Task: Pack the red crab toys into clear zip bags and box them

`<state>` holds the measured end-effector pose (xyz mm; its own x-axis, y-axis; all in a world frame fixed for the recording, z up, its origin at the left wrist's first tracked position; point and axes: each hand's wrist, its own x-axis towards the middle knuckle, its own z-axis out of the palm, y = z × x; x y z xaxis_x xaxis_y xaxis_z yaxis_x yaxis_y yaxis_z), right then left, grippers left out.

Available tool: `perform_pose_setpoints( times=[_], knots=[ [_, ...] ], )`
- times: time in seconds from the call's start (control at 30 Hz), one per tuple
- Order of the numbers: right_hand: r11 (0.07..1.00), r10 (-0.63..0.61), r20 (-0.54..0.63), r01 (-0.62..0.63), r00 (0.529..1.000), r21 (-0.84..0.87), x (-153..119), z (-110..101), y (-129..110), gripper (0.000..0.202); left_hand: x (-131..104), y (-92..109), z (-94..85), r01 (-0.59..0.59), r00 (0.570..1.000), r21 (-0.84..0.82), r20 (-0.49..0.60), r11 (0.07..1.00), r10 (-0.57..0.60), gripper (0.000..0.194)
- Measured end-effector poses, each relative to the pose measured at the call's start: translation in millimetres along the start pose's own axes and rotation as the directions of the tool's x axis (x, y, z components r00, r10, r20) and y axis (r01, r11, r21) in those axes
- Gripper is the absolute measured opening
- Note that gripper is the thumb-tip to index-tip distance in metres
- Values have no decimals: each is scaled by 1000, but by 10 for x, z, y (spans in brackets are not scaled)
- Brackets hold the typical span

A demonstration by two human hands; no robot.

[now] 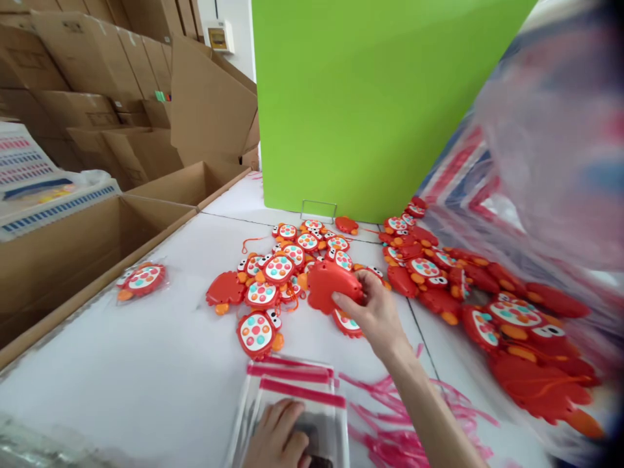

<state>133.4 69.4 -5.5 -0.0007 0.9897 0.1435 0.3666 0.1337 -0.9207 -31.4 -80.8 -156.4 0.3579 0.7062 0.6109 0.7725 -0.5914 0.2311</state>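
Gripping the red toy (331, 286) by its right end, my right hand (374, 313) has it stretched left to right, beyond the near clear bags (329, 419) where my left hand (279, 434) rests, loosely spread.

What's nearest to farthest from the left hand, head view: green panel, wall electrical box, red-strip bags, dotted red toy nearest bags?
1. Red-strip bags: under left hand.
2. Dotted red toy: just beyond bags.
3. Green panel: upright, behind the toys.
4. Wall electrical box: back wall, left.
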Motion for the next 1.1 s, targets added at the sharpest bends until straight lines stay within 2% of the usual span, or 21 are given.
perform_pose_setpoints(
  times=[0.07,0.13,0.23,0.3,0.43,0.53,0.67,0.73,0.8,0.83,0.9,1.0,1.03,1.1],
  knots=[
    [956,93,84,-113,992,270,-190,55,16,41,38,24,-51,17,998,32,66,999,-20,10],
    [946,111,104,-137,988,295,-394,123,84,45,64,50,-97,22,985,49,172,999,-30,20],
    [995,11,30,-14,999,100,-705,199,214,35,72,89,-141,73,956,35,282,997,-80,35],
    [996,-89,-18,88,996,-34,-879,216,289,25,87,112,-168,115,934,18,340,993,-114,38],
    [939,-278,-46,262,959,-222,-1100,209,381,20,184,148,-248,200,884,-18,435,980,-172,18],
    [892,-329,-20,304,944,-335,-1222,204,402,19,245,154,-294,210,877,-47,451,977,-167,9],
    [853,-361,-8,326,933,-408,-1447,168,415,16,238,118,-299,229,889,-78,424,970,-176,19],
    [895,-272,-21,244,962,-374,-1561,107,427,18,215,86,-306,314,873,-118,427,942,-237,23],
    [967,-58,-8,54,998,-249,-1645,18,452,25,192,55,-336,430,841,-190,439,883,-315,22],
    [985,67,18,-63,998,-163,-1673,-34,474,31,182,42,-361,490,822,-235,444,839,-356,20],
    [961,276,109,-276,955,-20,-1712,-135,545,42,162,23,-424,599,776,-321,456,733,-435,19],
    [894,437,169,-447,883,24,-1779,-238,713,48,137,8,-506,684,723,-394,479,614,-498,24],
    [883,460,165,-469,872,16,-1810,-252,771,47,134,4,-519,682,725,-404,478,609,-495,26],
    [889,452,148,-458,880,6,-1884,-253,858,41,137,-5,-515,642,758,-411,464,648,-458,33]
  ],
)
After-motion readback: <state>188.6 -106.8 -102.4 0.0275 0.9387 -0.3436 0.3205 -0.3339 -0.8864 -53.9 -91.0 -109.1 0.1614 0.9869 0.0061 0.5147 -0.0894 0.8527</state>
